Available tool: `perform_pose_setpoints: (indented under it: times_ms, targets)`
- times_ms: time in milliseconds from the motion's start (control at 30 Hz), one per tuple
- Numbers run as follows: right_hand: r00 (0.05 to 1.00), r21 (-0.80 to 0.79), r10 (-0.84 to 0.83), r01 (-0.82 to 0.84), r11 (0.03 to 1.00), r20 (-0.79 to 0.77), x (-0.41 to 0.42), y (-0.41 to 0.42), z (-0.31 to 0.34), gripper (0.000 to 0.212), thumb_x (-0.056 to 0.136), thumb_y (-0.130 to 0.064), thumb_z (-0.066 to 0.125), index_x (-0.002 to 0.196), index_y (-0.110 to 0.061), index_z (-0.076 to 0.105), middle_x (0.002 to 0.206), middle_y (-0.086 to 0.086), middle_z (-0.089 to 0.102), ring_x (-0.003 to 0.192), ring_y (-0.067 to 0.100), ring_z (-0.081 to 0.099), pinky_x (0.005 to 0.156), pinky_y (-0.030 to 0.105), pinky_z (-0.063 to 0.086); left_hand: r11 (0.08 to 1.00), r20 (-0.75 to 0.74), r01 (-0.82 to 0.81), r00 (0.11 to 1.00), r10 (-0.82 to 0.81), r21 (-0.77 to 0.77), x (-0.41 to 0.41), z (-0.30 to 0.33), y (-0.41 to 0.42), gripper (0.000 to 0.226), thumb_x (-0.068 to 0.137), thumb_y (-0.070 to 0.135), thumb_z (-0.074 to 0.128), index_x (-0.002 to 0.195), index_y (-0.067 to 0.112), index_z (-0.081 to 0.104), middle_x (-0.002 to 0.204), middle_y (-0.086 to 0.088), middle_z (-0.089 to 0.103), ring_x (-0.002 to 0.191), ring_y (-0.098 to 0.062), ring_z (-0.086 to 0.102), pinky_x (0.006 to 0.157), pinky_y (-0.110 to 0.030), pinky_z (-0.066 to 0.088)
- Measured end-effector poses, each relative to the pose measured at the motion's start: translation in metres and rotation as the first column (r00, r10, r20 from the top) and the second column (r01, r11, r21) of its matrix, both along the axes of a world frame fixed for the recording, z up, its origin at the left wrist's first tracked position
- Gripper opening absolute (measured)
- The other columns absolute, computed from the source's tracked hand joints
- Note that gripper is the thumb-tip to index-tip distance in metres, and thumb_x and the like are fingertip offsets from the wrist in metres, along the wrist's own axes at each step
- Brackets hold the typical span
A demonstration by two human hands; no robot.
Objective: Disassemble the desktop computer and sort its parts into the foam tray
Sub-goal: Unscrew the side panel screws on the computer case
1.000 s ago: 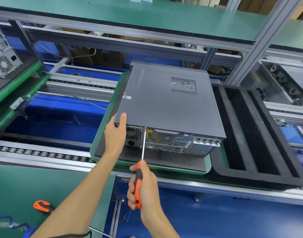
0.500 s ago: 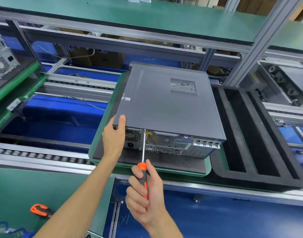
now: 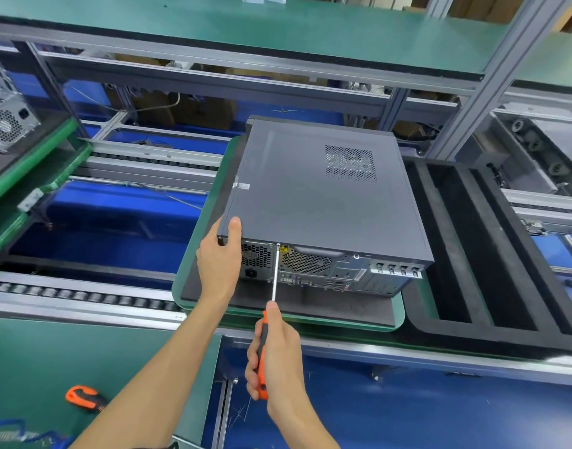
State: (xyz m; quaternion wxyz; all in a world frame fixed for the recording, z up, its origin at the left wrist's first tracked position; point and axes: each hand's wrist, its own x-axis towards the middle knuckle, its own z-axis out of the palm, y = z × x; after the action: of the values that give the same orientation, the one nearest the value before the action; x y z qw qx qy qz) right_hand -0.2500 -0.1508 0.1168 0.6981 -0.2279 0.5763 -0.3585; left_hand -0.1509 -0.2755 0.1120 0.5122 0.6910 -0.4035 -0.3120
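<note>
Sitting closed on the green pallet [image 3: 194, 286], the computer [image 3: 323, 202] is barely started; the foam tray [image 3: 511, 280] beside it holds nothing. Left hand [image 3: 218, 264] grips its rear corner; right hand [image 3: 274, 354] grasps a screwdriver [image 3: 267, 322] at a rear screw.

Desktop computer [image 3: 323, 202]: lay flat at frame centre on green-edged pallet [image 3: 194, 273]. Left hand [image 3: 218, 257] gripped its lower-left corner. Right hand [image 3: 274, 354] held orange-handled screwdriver [image 3: 267, 332], tip at rear panel's top edge. Black foam tray [image 3: 491, 254]: right of computer.
</note>
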Motion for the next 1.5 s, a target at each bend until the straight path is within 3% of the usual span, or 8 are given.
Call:
perform_pose_setpoints:
  times_ms: [267,433,633,867,967,1133,1367,1500]
  targets:
    - [0.97,-0.006,-0.058,0.061,0.998,0.238,-0.018,0.005,0.004,0.036,0.108,-0.028,0.038,0.094,-0.003,0.061,0.062,0.007,0.052,0.045,0.018,0.047,0.044,0.027,0.041,1.0,0.008,-0.015,1.0,0.015,0.024,0.0,-0.001,0.0,0.062,0.095,0.059,0.044,0.125,0.007,0.06,0.123,-0.026,0.061,0.119,-0.047,0.052,0.099,-0.063,0.044]
    - [0.993,-0.097,-0.081,0.089,0.991,0.083,-0.008,0.005,0.005,0.023,0.102,-0.027,0.06,0.104,-0.008,0.048,0.072,0.005,0.062,0.05,0.02,0.054,0.047,0.029,0.046,1.0,0.017,0.002,1.0,-0.002,0.025,0.0,-0.002,0.0,0.062,0.095,0.06,0.044,0.125,0.009,0.061,0.122,-0.026,0.061,0.119,-0.047,0.053,0.099,-0.063,0.045]
    - [0.949,0.145,-0.105,0.064,0.987,0.297,-0.013,-0.007,0.012,0.035,0.101,-0.035,0.048,0.102,-0.003,0.064,0.062,0.005,0.051,0.047,0.017,0.047,0.046,0.026,0.043,0.994,0.022,0.046,0.999,-0.048,0.097,0.007,-0.007,-0.003,0.064,0.092,0.067,0.043,0.135,0.02,0.052,0.13,-0.01,0.06,0.122,-0.031,0.053,0.103,-0.055,0.045]
    - [0.903,0.055,-0.071,0.053,0.997,0.423,-0.011,0.003,0.012,0.017,0.105,-0.024,0.048,0.102,-0.007,0.052,0.075,0.013,0.062,0.059,0.026,0.057,0.055,0.036,0.051,0.985,-0.022,-0.144,0.989,0.147,0.099,-0.004,-0.016,0.021,0.041,0.094,0.057,0.047,0.087,0.017,0.043,0.087,-0.002,0.05,0.077,-0.023,0.053,0.072,-0.04,0.044]
    - [0.926,0.034,-0.071,0.062,0.997,0.371,-0.01,0.005,0.01,0.022,0.104,-0.032,0.053,0.099,-0.011,0.047,0.063,0.01,0.052,0.048,0.021,0.047,0.047,0.028,0.041,0.982,-0.265,0.068,0.964,-0.018,0.178,-0.013,-0.018,0.033,0.041,0.1,0.042,0.046,0.081,0.009,0.061,0.069,-0.007,0.068,0.067,-0.022,0.066,0.062,-0.034,0.052]
    - [0.856,0.1,-0.128,0.09,0.991,0.5,-0.015,0.002,0.02,0.028,0.091,-0.025,0.049,0.098,-0.001,0.059,0.063,0.01,0.05,0.05,0.02,0.048,0.049,0.031,0.043,0.923,-0.718,0.344,0.686,-0.122,0.171,-0.027,-0.006,0.026,0.037,0.092,0.038,0.068,0.1,0.002,0.072,0.089,-0.018,0.076,0.082,-0.029,0.075,0.066,-0.034,0.06]
    - [0.878,0.051,-0.079,0.062,0.997,0.472,-0.02,0.005,0.019,0.014,0.102,-0.021,0.057,0.105,-0.01,0.048,0.076,0.014,0.059,0.061,0.023,0.055,0.055,0.034,0.049,0.924,-0.709,0.363,0.683,-0.176,0.12,-0.019,0.001,0.021,0.022,0.083,0.017,0.079,0.092,-0.002,0.075,0.084,-0.017,0.074,0.073,-0.023,0.073,0.065,-0.031,0.06]
    - [0.766,0.13,-0.098,0.019,0.991,0.636,-0.029,0.001,0.018,0.025,0.093,-0.023,0.063,0.103,0.0,0.062,0.08,0.014,0.056,0.067,0.023,0.054,0.063,0.033,0.05,0.909,-0.711,0.401,0.672,-0.208,0.112,-0.02,0.009,0.019,0.017,0.095,0.011,0.065,0.096,-0.004,0.073,0.078,-0.013,0.073,0.069,-0.021,0.072,0.062,-0.028,0.059]
